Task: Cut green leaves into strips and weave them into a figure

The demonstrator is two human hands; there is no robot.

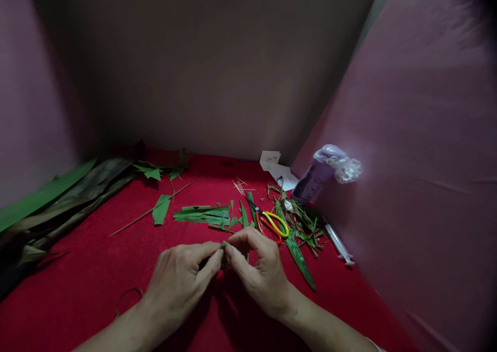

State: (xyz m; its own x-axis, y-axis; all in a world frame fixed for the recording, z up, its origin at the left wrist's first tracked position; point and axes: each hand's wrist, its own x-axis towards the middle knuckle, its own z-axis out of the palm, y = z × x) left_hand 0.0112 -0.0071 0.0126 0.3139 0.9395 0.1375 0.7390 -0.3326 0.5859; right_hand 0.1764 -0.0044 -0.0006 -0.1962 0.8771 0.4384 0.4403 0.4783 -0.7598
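My left hand (182,272) and my right hand (262,269) meet above the red cloth, fingertips nearly touching. Between them they pinch a small dark green piece of leaf (224,253), mostly hidden by the fingers; its exact shape cannot be made out. Just beyond my right hand lie scissors (267,222) with one yellow and one red handle. Cut green leaf strips (204,215) are spread past the fingertips. A long green leaf blade (298,261) rests to the right of my right hand.
Toothpicks (241,186) lie scattered farther back. At right stand a plastic-wrapped purple bottle (314,178), a heap of leaf scraps (305,228) and a syringe (339,244). White papers (282,175) lie behind. Large leaves (73,196) line the left; a thin stick (143,215) is nearby.
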